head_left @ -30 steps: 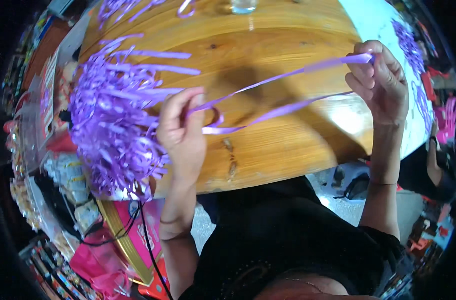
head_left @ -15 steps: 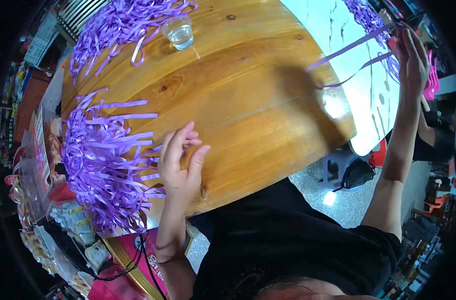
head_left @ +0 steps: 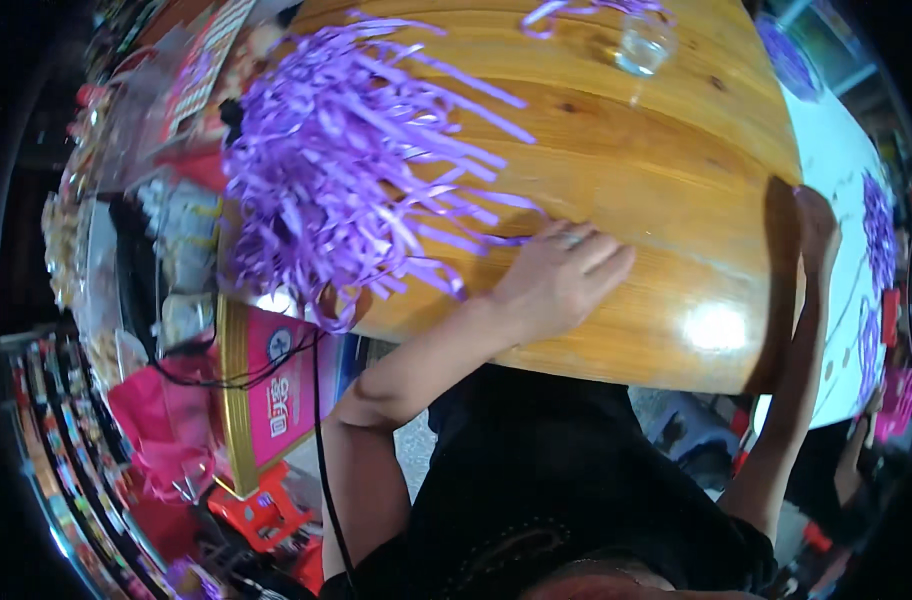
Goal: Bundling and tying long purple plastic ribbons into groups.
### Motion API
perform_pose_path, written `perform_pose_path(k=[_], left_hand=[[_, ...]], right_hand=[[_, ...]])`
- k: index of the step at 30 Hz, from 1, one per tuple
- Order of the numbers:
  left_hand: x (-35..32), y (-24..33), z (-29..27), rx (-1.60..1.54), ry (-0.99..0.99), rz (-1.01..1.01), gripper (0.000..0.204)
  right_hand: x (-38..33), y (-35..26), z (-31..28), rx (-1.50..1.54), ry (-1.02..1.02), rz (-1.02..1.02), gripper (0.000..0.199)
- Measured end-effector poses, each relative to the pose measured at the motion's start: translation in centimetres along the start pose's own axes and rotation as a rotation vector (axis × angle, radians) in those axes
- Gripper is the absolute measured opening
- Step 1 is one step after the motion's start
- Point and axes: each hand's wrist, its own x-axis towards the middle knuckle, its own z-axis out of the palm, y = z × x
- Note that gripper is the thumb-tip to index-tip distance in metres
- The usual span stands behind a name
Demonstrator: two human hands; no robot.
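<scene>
Since half a second ago the left hand (head_left: 561,275) has slid forward across the wooden table (head_left: 666,200) and now lies flat on it, palm down, fingers spread a little and clamped on nothing; its fingertips point away from the pile. The right hand (head_left: 816,225), which was raised high with purple strands in it, has come down to the table's right edge, and the long strands it held stretched out are no longer seen there. Whether that hand is shut on anything cannot be told, since it shows edge-on and partly against the table's rim.

The heap of purple ribbon strips (head_left: 346,170) lies on the left part of the table, its nearest loose ends just beside the left hand's wrist and knuckles, perhaps touching. A small clear glass (head_left: 644,45) stands at the far side of the table, well apart from both hands, with a few more purple ribbon loops (head_left: 576,10) beside it
</scene>
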Motion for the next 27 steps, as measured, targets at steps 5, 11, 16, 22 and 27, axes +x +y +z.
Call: perform_pose_path(k=[5, 11, 16, 22, 27], left_hand=[[-0.1, 0.3, -0.3, 0.043, -0.01, 0.069, 0.02], [0.1, 0.2, -0.5, 0.018, 0.002, 0.134, 0.01], [-0.4, 0.4, -0.7, -0.004, 0.056, 0.126, 0.008], [-0.5, 0.3, 0.4, 0.003, 0.118, 0.152, 0.011], [-0.5, 0.2, -0.2, 0.072, 0.142, 0.21, 0.014]], right_hand=[[0.1, -5.4, 0.6, -0.272, -0.066, -0.295, 0.02], [0.7, -19.4, 3.0, 0.132, -0.068, -0.548, 0.014], [0.1, -34.1, 9.4, 0.372, -0.27, -0.987, 0.011], [0.1, -45.1, 18.1, 0.533, -0.322, -1.052, 0.012], [-0.7, -50.6, 20.8, 0.289, -0.23, -1.196, 0.015]])
